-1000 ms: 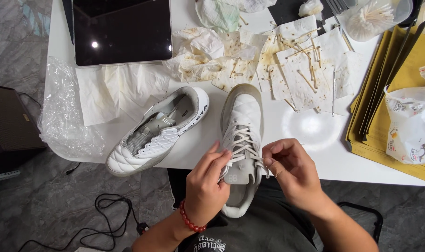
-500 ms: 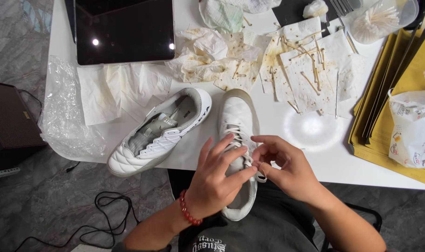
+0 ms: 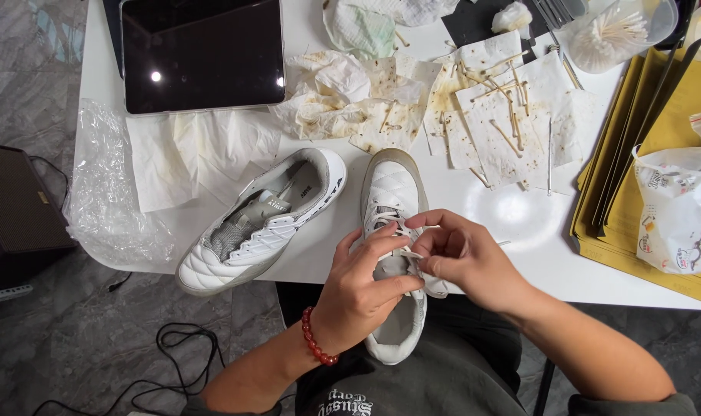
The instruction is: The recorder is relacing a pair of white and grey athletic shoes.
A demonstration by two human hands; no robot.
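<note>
White laces (image 3: 407, 250) now sit pinched in both grips: the left hand (image 3: 364, 289) and right hand (image 3: 464, 258) have closed together over the white quilted sneaker (image 3: 393, 231) at the counter's (image 3: 512, 212) near edge, mid-lacing.

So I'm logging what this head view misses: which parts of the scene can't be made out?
- Laces on the white shoe being laced: hidden under the left hand and right hand, so how the fingers grip them is unclear.
- Shoe's heel: partly behind the left hand and wrist.
- Tablet and cotton swab tub: cut off by the top edge.
- Printed bag: cut off by the right edge.
</note>
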